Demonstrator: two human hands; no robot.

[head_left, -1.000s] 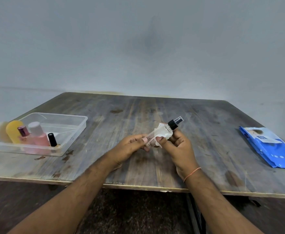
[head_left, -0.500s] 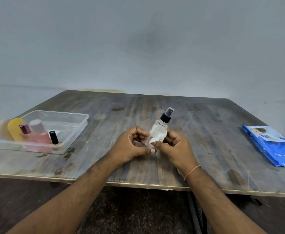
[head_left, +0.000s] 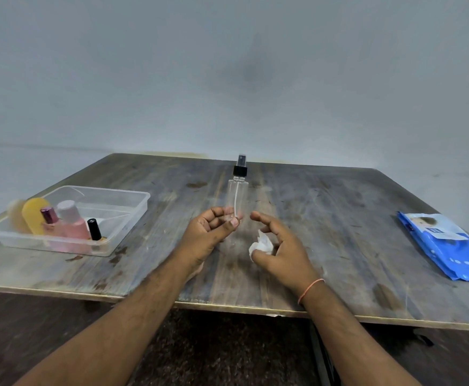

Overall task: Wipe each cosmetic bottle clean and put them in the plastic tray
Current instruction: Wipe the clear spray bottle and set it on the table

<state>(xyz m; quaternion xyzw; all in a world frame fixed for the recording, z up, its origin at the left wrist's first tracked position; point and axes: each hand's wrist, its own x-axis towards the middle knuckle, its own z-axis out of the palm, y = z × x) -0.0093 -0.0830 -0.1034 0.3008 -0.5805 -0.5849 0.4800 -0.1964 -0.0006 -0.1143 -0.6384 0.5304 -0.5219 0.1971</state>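
One spray bottle [head_left: 237,195] stands upright at twelve o'clock, pinched at its base by my left hand [head_left: 209,234] – wiped, I judge; my right hand [head_left: 279,246] curls around the crumpled wipe [head_left: 262,244]. Next – carry it to the plastic tray [head_left: 133,215] at nine o'clock

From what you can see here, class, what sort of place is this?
Probably a plain room with a makeshift work spot, not a shop or salon: a worn wooden table against a bare grey wall, holding only a plastic tray of bottles and a blue wipes pack.

Clear plastic tray [head_left: 133,203]; worn matt wood table [head_left: 325,218].
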